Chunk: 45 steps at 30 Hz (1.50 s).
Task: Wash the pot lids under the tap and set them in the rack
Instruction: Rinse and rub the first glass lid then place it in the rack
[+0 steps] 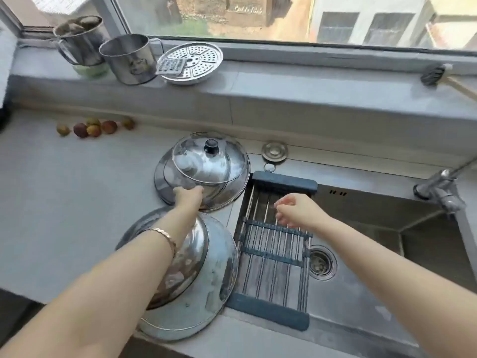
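From my remote seat I see the left hand [189, 196] reaching forward across the tabletop [64, 202], its fingers [182, 190] curled onto the near rim of a glass lid [206, 166] with a black knob [211, 146]. That lid sits tilted on top of a wider steel lid [233, 196], just left of the sink [361, 319]. Closer to me, under the left forearm, two more steel lids [209, 270] lie stacked, their edge touching the sink's left border. A gold bracelet [167, 237] circles the left wrist.

The right hand [299, 210] hovers above the far part of the rack [273, 257], which spans the left side of the sink. Its fingers [284, 202] are loosely curled and hold nothing. The rack carries nothing. The tap [438, 189] stands at the far right rim of the sink, well apart from both hands.

Small fruits [94, 126] lie at the back of the tabletop, and steel mugs [129, 59] and a perforated steamer plate [192, 62] sit on the windowsill.
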### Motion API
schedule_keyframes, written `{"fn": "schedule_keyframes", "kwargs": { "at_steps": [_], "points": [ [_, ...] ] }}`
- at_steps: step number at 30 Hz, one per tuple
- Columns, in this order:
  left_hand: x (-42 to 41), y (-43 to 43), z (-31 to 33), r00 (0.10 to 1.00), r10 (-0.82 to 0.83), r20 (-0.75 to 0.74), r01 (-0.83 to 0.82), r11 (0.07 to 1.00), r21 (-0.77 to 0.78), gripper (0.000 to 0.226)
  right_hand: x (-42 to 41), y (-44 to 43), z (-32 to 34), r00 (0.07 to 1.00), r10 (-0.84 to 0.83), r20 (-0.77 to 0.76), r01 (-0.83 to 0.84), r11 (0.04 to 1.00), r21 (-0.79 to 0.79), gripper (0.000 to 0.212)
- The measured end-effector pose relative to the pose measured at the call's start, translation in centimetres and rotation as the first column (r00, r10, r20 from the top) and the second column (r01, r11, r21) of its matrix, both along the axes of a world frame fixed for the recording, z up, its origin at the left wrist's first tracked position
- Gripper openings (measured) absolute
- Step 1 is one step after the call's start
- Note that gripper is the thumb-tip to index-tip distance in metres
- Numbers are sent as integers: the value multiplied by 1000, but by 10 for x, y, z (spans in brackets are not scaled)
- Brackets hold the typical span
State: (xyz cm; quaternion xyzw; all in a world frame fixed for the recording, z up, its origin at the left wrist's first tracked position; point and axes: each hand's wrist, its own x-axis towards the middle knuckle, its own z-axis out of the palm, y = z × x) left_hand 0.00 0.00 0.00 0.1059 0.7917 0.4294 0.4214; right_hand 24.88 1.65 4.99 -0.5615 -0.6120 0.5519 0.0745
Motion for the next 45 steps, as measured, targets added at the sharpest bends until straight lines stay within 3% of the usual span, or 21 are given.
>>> {"fn": "schedule_keyframes", "kwargs": {
  "at_steps": [2,5,15,20,23,27,32,34,37,40,42,45],
  "points": [
    [-25,20,-4,995,92,30,-92,996,2,61,-16,6,-8,998,-55,21,55,999,-3,14],
    [-51,51,-6,965,169,201,-182,982,47,36,-33,8,-20,993,-107,46,108,994,-20,16],
    [-59,88,-30,863,278,422,-326,944,45,33,-51,16,-29,974,-217,71,223,970,-95,16],
    [-60,92,-36,842,383,379,-425,905,30,30,-43,19,-26,962,-265,69,269,960,-73,17],
    [-57,97,-21,890,367,271,-385,923,16,31,-36,15,-24,959,-273,77,278,958,-72,19],
    [-42,108,12,884,407,232,-440,891,111,41,-32,6,-22,959,-274,77,280,957,-71,21],
    [-26,101,42,896,344,280,-401,899,178,16,-23,-2,-7,923,-384,-26,384,923,-1,20],
    [-13,91,57,903,245,352,-343,906,248,7,-14,-1,0,837,-531,-132,533,846,-23,20],
    [5,72,75,858,25,513,-210,928,306,6,8,1,10,590,-760,-274,722,648,-241,35],
    [36,48,83,811,-194,551,5,945,326,15,39,-3,17,276,-902,-332,714,424,-557,51],
    [62,31,88,783,-316,536,142,929,342,13,63,-6,19,121,-925,-361,654,348,-672,58],
    [103,10,92,747,-444,494,334,894,298,4,97,-19,16,99,-948,-303,711,280,-645,56]
  ]
}}
